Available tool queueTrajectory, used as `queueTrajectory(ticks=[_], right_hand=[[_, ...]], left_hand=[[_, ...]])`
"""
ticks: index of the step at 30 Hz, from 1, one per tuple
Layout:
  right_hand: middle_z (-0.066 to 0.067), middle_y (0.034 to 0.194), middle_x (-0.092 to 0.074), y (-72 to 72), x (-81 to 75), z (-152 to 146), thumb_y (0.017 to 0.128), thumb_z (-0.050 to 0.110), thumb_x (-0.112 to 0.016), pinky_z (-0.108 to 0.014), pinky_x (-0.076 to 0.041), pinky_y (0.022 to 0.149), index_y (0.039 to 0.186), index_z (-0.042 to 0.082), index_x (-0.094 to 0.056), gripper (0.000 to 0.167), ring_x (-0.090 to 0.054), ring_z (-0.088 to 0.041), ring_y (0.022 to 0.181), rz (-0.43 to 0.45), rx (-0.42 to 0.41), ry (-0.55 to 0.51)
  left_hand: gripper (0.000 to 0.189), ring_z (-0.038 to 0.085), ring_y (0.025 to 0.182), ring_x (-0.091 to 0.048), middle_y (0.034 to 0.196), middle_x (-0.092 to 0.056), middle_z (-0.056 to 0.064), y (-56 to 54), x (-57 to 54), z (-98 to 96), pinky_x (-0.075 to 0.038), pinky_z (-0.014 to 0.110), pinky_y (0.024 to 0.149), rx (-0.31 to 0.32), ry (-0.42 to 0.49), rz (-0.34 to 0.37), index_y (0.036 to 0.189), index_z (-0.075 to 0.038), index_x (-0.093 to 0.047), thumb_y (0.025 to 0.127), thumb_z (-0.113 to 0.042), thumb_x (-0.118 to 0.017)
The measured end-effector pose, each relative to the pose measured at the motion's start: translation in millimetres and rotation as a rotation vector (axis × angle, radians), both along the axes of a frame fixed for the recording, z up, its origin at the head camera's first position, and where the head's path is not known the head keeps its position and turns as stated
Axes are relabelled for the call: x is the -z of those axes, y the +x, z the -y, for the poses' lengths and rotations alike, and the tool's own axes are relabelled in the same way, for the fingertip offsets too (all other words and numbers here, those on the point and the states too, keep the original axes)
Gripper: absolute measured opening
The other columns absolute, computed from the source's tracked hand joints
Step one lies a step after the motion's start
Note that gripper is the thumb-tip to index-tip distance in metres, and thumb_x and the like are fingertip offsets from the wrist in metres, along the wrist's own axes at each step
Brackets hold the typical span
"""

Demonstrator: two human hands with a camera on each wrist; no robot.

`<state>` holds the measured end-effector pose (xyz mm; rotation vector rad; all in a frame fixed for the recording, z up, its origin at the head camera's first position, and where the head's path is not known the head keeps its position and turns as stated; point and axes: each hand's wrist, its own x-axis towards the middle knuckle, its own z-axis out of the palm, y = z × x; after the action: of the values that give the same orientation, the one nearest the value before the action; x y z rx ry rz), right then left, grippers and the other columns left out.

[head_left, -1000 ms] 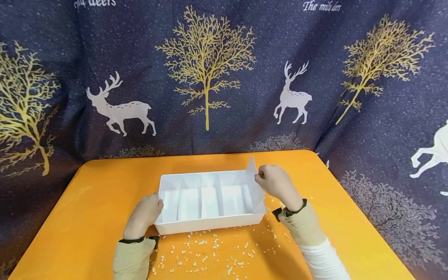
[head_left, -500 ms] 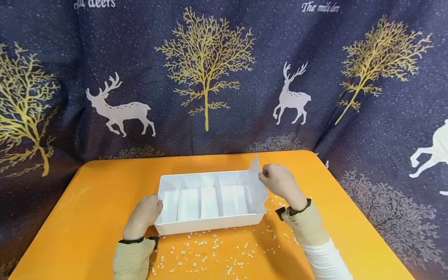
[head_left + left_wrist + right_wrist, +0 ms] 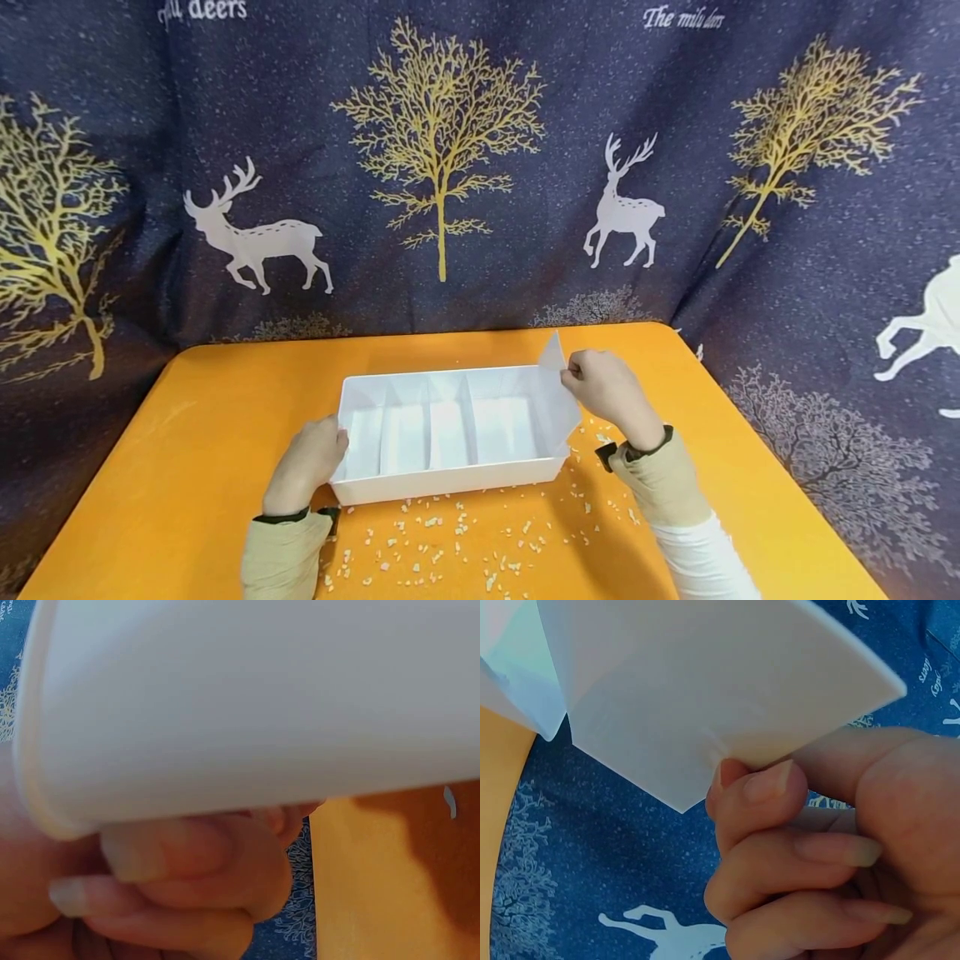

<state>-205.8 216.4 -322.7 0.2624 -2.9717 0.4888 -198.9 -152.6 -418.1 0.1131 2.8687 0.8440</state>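
Note:
A long white box (image 3: 450,481) with upright dividers (image 3: 431,421) rests on the orange table in the head view. My left hand (image 3: 306,460) grips the box's left end. In the left wrist view, the curled fingers (image 3: 210,855) press against the edge of the white wall. My right hand (image 3: 606,392) pinches the top edge of a thin white panel (image 3: 557,404), which tilts outward at the box's right end. The right wrist view shows this panel's angular corner above the fingertips (image 3: 776,780). Whether its lower edge touches the box floor is hard to tell.
Small pale crumbs (image 3: 431,522) lie scattered over the orange table (image 3: 225,433), mostly in front of the box and by its right end. A dark blue cloth (image 3: 525,275) printed with deer and trees hangs behind the table and along its right side.
My right hand has shifted slightly to the right, and the white panel has leaned and moved right with it. The left hand and the box have stayed nearly in place.

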Motion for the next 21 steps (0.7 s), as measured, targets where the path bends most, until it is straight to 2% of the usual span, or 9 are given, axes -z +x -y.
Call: queueTrajectory(ticks=[21], right_hand=[[0.004,0.055,-0.026,1.9,-0.1,-10.0,0.096,0.013,-0.052,-0.027,-0.028,0.052,0.060,0.016,-0.031,0.041,-0.031,-0.012,0.048,0.029,0.010,0.011]], left_hand=[[0.035,0.027,0.083,-0.061,0.106,-0.062,0.028,1.2,0.6,0.1,-0.054,0.045,0.075,0.007,0.000,-0.017,0.125,0.015,-0.048,0.099,-0.008,-0.044]])
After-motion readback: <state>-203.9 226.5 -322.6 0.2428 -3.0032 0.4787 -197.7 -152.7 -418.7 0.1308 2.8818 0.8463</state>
